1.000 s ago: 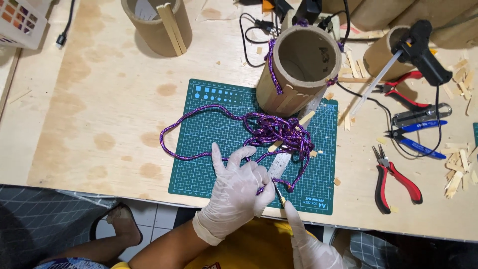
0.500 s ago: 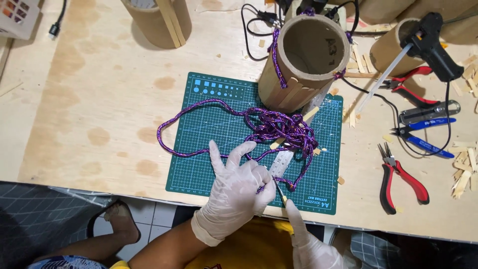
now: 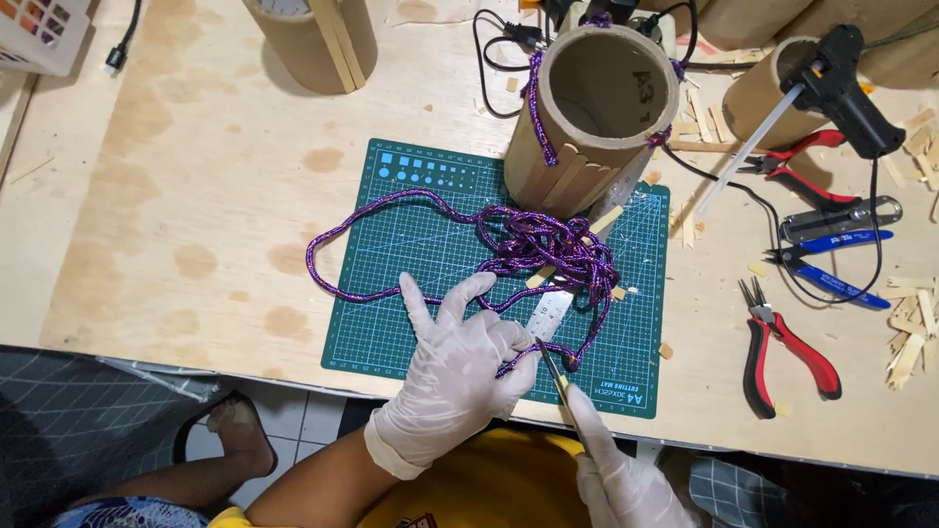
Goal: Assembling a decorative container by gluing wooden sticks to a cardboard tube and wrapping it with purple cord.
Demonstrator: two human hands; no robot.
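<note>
From the head view, your gloved left hand [image 3: 452,381] is pinching the purple cord [image 3: 528,244] near the front edge of the green cutting mat [image 3: 411,244], other fingers spread loose. Your right hand [image 3: 626,484] is closed around a thin tool [image 3: 554,370] whose tip meets the cord right there. The rest of the cord lies tangled on the mat, running up to the cardboard tube [image 3: 597,117]. Red pliers [image 3: 782,347] sit off right on the worktop [image 3: 176,196].

Craft workshop, cutting mat [image 3: 411,244], pliers [image 3: 782,347], glue gun [image 3: 846,73]
</note>
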